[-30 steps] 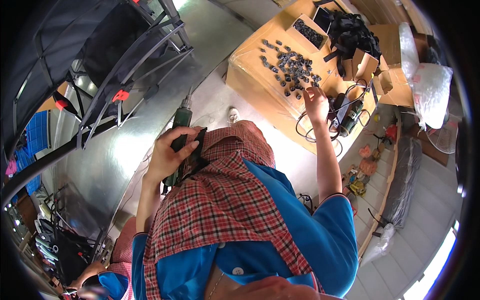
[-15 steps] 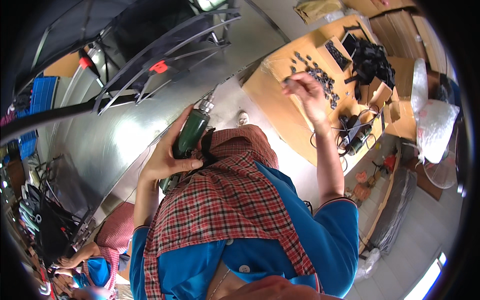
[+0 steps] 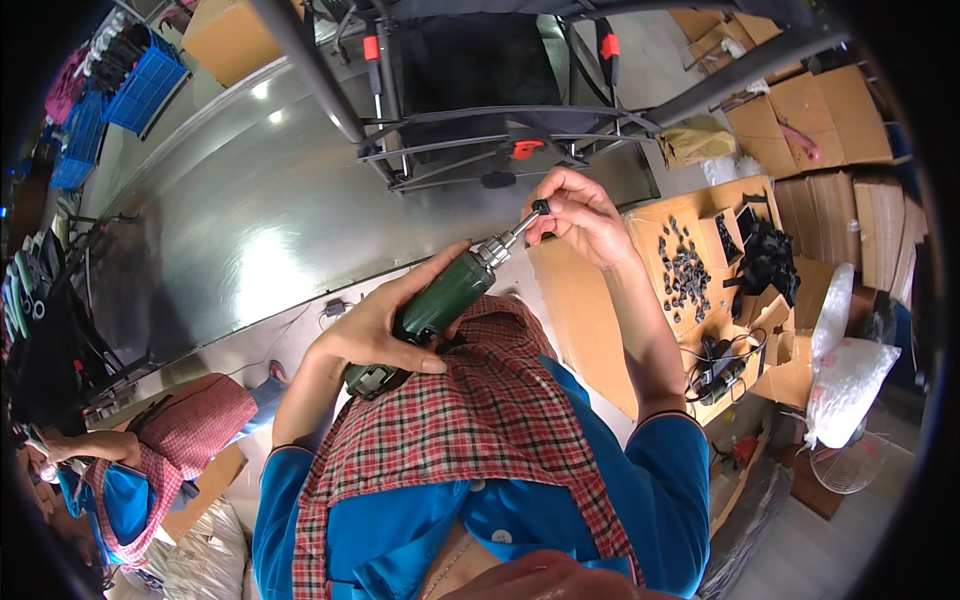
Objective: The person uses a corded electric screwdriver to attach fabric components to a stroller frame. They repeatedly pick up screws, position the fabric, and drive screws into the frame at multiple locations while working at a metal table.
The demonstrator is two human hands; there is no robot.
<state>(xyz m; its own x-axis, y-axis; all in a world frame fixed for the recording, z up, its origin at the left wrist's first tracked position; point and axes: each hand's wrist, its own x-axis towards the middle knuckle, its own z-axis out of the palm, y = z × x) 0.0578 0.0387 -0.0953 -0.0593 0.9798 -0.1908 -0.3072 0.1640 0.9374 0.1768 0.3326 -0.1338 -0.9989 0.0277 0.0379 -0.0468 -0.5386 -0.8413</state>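
My left hand (image 3: 375, 325) is wrapped round the dark green body of a power drill (image 3: 447, 300), tilted with its silver chuck and bit toward the upper right. At the end of that bit sits a small black part (image 3: 541, 207), pinched between the thumb and fingers of my right hand (image 3: 588, 228). Just beyond both hands, a black folding frame (image 3: 470, 140) with dark fabric and red clips (image 3: 527, 149) rests on a shiny metal table (image 3: 230, 215).
On a cardboard-topped surface (image 3: 640, 290) at right lie several small black parts (image 3: 685, 275), a small box (image 3: 720, 240), black straps (image 3: 768, 262) and another corded tool (image 3: 715, 370). Cartons (image 3: 825, 115) stand behind. Blue crates (image 3: 145, 85) are far left; a co-worker (image 3: 150, 460) is at lower left.
My right hand has moved left from the loose black parts to the drill's tip, carrying a black part. The view has turned right, and the drill now tilts farther right.
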